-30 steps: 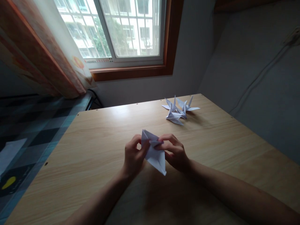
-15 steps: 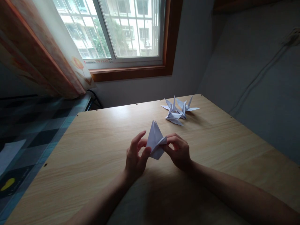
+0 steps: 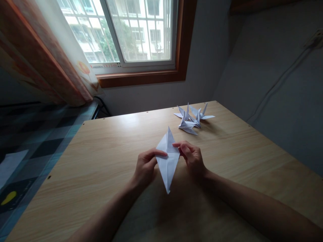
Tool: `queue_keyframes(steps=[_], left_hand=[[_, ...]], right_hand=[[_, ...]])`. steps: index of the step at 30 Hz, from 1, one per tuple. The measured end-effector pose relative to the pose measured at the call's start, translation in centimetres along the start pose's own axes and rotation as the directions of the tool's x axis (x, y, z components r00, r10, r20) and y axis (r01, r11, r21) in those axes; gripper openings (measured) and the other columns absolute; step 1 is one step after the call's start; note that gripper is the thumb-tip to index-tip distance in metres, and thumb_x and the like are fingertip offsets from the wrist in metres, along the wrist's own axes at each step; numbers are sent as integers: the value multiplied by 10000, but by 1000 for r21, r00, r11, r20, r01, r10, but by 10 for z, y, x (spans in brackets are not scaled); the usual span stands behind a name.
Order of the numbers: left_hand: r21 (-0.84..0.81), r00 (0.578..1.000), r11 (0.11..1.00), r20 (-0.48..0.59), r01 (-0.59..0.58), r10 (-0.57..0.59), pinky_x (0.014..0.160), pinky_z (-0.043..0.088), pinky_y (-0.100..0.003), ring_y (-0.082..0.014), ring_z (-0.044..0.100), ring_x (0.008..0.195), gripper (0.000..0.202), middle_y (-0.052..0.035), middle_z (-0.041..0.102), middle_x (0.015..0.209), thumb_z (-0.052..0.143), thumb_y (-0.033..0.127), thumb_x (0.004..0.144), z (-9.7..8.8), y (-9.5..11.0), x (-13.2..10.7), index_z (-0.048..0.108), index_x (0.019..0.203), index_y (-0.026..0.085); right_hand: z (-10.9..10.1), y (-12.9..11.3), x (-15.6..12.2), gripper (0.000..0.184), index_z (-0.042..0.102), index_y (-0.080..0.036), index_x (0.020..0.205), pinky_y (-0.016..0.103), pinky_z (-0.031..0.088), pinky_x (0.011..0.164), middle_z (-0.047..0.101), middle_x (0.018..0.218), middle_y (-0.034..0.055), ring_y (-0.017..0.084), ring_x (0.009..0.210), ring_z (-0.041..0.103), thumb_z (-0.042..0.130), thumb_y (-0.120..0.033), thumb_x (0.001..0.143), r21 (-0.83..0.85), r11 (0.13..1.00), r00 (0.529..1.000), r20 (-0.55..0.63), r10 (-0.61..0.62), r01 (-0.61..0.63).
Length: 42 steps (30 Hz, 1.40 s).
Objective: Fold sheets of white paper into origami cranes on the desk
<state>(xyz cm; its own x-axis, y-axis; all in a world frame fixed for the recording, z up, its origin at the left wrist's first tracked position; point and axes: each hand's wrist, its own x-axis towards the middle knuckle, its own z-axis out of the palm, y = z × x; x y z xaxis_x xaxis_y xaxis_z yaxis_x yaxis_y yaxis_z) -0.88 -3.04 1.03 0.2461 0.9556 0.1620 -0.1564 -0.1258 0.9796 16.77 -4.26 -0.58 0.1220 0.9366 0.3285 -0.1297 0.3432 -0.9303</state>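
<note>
A white folded paper (image 3: pixel 168 161), shaped like a long narrow diamond, is held just above the wooden table (image 3: pixel 101 161) in front of me. My left hand (image 3: pixel 146 166) pinches its left corner with finger and thumb. My right hand (image 3: pixel 191 158) pinches its right corner in the same way. One tip of the paper points toward the window, the other toward me.
Finished white paper cranes (image 3: pixel 193 119) lie in a small cluster at the table's far right. A window (image 3: pixel 136 33) with a wooden sill and a curtain (image 3: pixel 50 64) stand behind. A grey wall (image 3: pixel 277 84) borders the table's right edge. A checkered surface (image 3: pixel 32 141) lies left.
The paper was turned and flattened out: a second ago it was bunched between the hands, now it is a stretched diamond held by its two side corners.
</note>
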Motion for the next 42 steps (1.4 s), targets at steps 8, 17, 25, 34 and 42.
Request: queue_keyframes(steps=[8,17,25,34,42], left_hand=[[-9,1000,1000,-18,7,-7,552,436,-247,-129,559,601,94,-12,647,672,706,207,698,2,-2,-3,701,775,154],[-14,991,994,-83,-109,107,588,513,-221,-112,607,656,616,4,642,818,735,180,730,7,-2,-2,463,1281,212],[48,981,988,-118,-146,151,644,546,-244,-149,649,770,372,-52,687,924,737,192,736,5,-3,-2,630,1092,175],[48,989,997,-131,-62,68,595,540,-244,-152,659,704,281,-47,718,814,753,211,710,7,0,-2,698,978,154],[-93,988,994,-138,59,-71,588,525,-237,-157,669,684,477,-54,720,797,797,235,661,7,-1,0,649,1101,126]], right_hand=[[2,5,-3,329,644,-213,1080,294,556,693,679,865,32,164,775,653,715,-219,759,-69,993,995,-17,-97,96],[0,-3,-6,82,686,-224,792,363,520,777,652,829,38,199,849,617,673,-147,815,-349,856,921,66,-383,381],[2,-11,-7,133,667,-240,824,417,523,861,699,900,50,221,956,617,660,-108,815,-356,753,833,202,-516,553],[0,6,-3,64,650,-196,806,316,554,690,678,762,14,172,726,652,694,-242,809,-120,986,989,-81,-124,114],[3,6,-1,191,627,-202,851,245,522,617,647,704,-23,127,649,619,761,-283,742,24,999,988,-155,26,-22]])
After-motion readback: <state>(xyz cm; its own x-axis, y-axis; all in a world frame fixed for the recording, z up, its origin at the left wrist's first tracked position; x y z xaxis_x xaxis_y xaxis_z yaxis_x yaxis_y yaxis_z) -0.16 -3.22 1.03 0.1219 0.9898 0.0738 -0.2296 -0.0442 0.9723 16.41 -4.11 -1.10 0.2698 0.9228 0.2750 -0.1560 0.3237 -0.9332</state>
